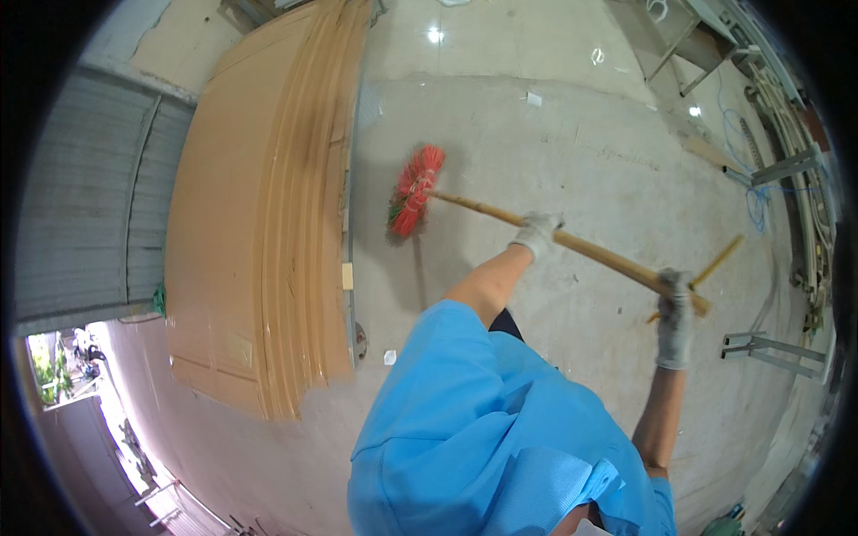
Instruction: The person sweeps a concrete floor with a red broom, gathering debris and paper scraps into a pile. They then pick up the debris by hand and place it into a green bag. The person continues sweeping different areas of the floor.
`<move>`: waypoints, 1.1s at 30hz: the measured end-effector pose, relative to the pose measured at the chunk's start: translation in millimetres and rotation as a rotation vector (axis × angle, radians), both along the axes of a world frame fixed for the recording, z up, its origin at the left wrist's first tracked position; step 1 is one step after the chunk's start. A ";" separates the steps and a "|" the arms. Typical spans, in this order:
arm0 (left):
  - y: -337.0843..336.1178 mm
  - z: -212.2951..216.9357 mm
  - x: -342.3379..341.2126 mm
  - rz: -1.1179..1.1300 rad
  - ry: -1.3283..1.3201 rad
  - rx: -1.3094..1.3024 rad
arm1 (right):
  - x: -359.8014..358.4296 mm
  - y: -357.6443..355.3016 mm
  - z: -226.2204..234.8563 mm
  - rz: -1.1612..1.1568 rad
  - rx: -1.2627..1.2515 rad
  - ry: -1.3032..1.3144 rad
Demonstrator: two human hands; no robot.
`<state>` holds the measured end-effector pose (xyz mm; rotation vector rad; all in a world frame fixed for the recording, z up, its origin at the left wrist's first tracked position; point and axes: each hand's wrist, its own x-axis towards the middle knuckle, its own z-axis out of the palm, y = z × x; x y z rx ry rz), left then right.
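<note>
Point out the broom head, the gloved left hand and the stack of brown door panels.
broom head (416, 190), head view, on the middle of the red bristles.
left hand (537, 234), head view, on the glove gripping the wooden handle.
stack of brown door panels (259, 223), head view, on the face of the top panel.

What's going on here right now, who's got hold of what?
A person in a blue shirt holds a broom with both gloved hands. The left hand has its grip midway along the wooden handle, and the right hand has its grip near the handle's top end. The red bristle head sits on the concrete floor, beside a stack of tan wooden door panels. A second thin stick shows by the right hand.
</note>
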<state>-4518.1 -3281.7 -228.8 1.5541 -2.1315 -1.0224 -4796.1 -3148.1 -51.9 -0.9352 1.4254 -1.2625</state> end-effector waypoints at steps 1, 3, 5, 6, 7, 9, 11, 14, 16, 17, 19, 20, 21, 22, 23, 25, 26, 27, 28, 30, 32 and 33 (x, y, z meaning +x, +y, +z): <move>-11.3 -15.5 6.5 0.102 0.207 0.126 | 19.0 -12.5 -0.3 -0.062 0.024 0.081; -23.9 -28.2 -5.9 0.214 0.393 0.322 | 36.0 -26.7 17.5 0.023 0.052 0.116; -28.7 -20.3 -50.9 -0.102 0.090 0.002 | 14.0 -31.4 65.7 -0.169 0.084 0.221; -30.2 -8.0 -88.6 -0.050 0.208 0.159 | -0.4 -35.6 89.8 -0.253 0.005 0.287; -32.2 5.6 -126.9 -0.053 0.223 0.201 | -16.1 -38.5 114.2 -0.359 0.018 0.335; -50.9 34.2 -202.4 -0.520 -0.106 -0.069 | -43.2 -40.9 164.4 -0.321 -0.068 0.478; -68.3 61.4 -259.3 -0.560 0.073 -0.004 | -53.1 -45.4 198.2 -0.260 -0.210 0.707; -99.8 98.4 -292.6 -0.628 0.213 -0.123 | -61.5 -77.8 227.0 -0.304 -0.358 0.893; -120.7 131.1 -290.7 -0.604 0.288 -0.164 | -74.3 -98.6 248.8 -0.111 -0.506 1.082; -130.9 149.5 -285.6 -0.615 0.372 -0.152 | -85.1 -109.0 261.2 0.077 -0.518 1.094; -160.2 176.9 -260.3 -0.639 0.388 -0.153 | -109.4 -124.2 273.5 -0.005 -0.625 0.866; -183.6 185.6 -243.7 -0.651 0.312 -0.171 | -123.4 -136.8 274.4 0.055 -0.592 0.671; -206.5 191.2 -224.1 -0.661 0.232 -0.186 | -136.8 -152.7 273.1 0.112 -0.551 0.474; -229.6 192.2 -200.7 -0.616 0.145 -0.154 | -145.1 -174.9 262.9 0.164 -0.511 0.272; -252.3 188.4 -175.2 -0.568 0.053 -0.133 | -149.5 -201.0 250.1 0.213 -0.469 0.070; -303.6 164.1 -109.7 -0.376 0.069 -0.168 | -134.2 -274.6 200.8 0.212 -0.444 0.422; -330.9 145.5 -70.5 -0.292 0.049 -0.148 | -112.2 -313.7 166.8 0.157 -0.458 0.452; -358.4 124.6 -30.9 -0.220 0.049 -0.156 | -81.8 -355.9 132.3 0.127 -0.468 0.348; -383.5 101.6 11.5 -0.172 0.022 -0.132 | -46.0 -393.6 99.2 0.282 -0.430 0.268; -431.6 57.6 96.8 -0.032 -0.138 -0.128 | 44.7 -470.0 36.7 0.197 -0.128 0.107; -476.0 16.4 167.5 0.040 -0.409 0.029 | 134.3 -518.9 -1.7 0.258 -0.050 0.095; -485.3 0.1 201.5 0.144 -0.300 -0.037 | 171.2 -538.4 -11.9 0.325 -0.024 0.063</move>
